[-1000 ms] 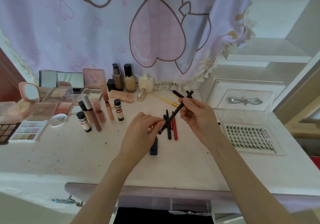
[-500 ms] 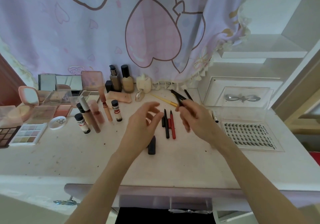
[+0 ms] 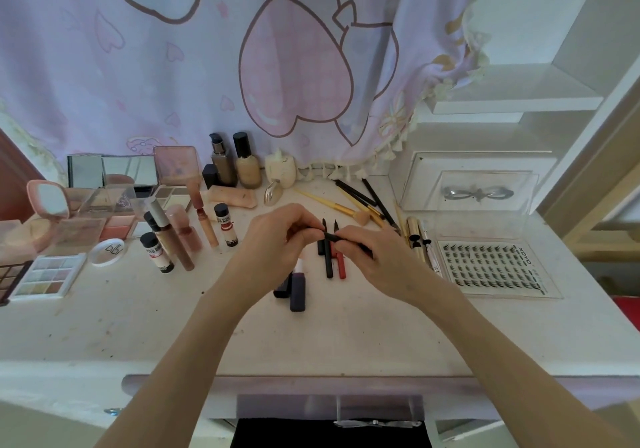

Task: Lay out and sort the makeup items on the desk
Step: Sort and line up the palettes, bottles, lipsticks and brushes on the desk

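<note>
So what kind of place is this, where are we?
Most likely a dressing table in a home bedroom. A white desk is spread with eyeshadow palettes, foundation bottles and a tray of false lashes, and a pink cartoon-print curtain hangs behind.

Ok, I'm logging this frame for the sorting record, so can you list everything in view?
desk: one, white, across the bottom
curtain: one, lilac with pink balloons, behind
foundation bottles: two, dark-capped, back centre
lip tubes: several, pink and brown, left centre
palettes: several, left edge
pens: black and red, lying centre
brushes: several, black and gold, right of centre
lash tray: one, clear, right
left hand, right hand: both pinching a black pencil
</note>
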The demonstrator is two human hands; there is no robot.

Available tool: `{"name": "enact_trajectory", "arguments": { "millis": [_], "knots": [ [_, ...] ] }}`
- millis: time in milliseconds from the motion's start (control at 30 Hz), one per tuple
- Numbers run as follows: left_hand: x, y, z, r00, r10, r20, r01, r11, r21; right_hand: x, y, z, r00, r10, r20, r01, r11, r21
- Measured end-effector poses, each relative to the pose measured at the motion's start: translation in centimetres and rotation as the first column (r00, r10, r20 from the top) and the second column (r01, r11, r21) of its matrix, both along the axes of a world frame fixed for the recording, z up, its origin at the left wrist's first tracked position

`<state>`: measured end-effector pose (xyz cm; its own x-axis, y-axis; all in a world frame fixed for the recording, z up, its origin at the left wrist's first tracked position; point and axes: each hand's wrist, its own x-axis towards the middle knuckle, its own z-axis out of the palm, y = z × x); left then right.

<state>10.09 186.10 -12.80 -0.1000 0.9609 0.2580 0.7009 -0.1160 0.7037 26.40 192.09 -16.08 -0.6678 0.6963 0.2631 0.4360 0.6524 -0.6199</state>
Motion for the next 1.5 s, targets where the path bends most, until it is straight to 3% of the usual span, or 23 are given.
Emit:
{"name": "enact_trajectory", "arguments": {
  "millis": [200, 367, 500, 567, 667, 767, 1100, 1333, 1500],
  "knots": [
    [-0.4, 0.8, -0.2, 0.999, -0.002, 0.034, 0.003, 1.000, -0.007, 0.0, 0.4, 0.3, 0.994, 0.003, 0.107, 0.008, 0.995, -0.103],
    [-1.3, 2.0, -1.7, 0.969, 0.236, 0.069, -0.237, 0.972, 0.003, 2.1, 1.4, 0.0, 0.978, -0.138, 0.157, 0.171, 0.960, -0.221],
    [1.4, 3.1, -3.9, 0.961, 0.275, -0.022, -0.275, 0.961, -0.031, 1.8, 3.4, -1.0, 0.917, -0.394, 0.053, 0.363, 0.775, -0.517],
    [3.0, 3.9, -5.1, 0.958, 0.252, -0.137, -0.256, 0.967, -0.013, 1.4, 4.4, -1.3, 0.882, -0.467, 0.070, 0.421, 0.711, -0.564],
    [4.5, 5.1, -6.5, 0.911, 0.234, -0.338, -0.238, 0.971, 0.031, 0.8, 5.2, -1.6, 0.863, -0.492, 0.112, 0.458, 0.670, -0.584],
    [5.3, 5.9, -7.4, 0.879, 0.195, -0.435, -0.209, 0.978, 0.016, 0.4, 5.7, -2.0, 0.859, -0.488, 0.159, 0.489, 0.687, -0.537],
    [5.0, 6.2, -8.1, 0.869, 0.153, -0.470, -0.176, 0.984, -0.006, -0.3, 6.1, -2.5, 0.888, -0.402, 0.221, 0.459, 0.759, -0.462],
    [3.5, 4.4, -8.1, 0.844, 0.065, -0.533, -0.019, 0.996, 0.091, -0.5, 6.4, -2.9, 0.889, -0.407, 0.209, 0.457, 0.762, -0.459],
    [3.2, 4.1, -8.0, 0.843, 0.021, -0.537, -0.027, 1.000, -0.004, -0.5, 6.1, -2.9, 0.891, -0.409, 0.197, 0.453, 0.778, -0.436]
  ]
}}
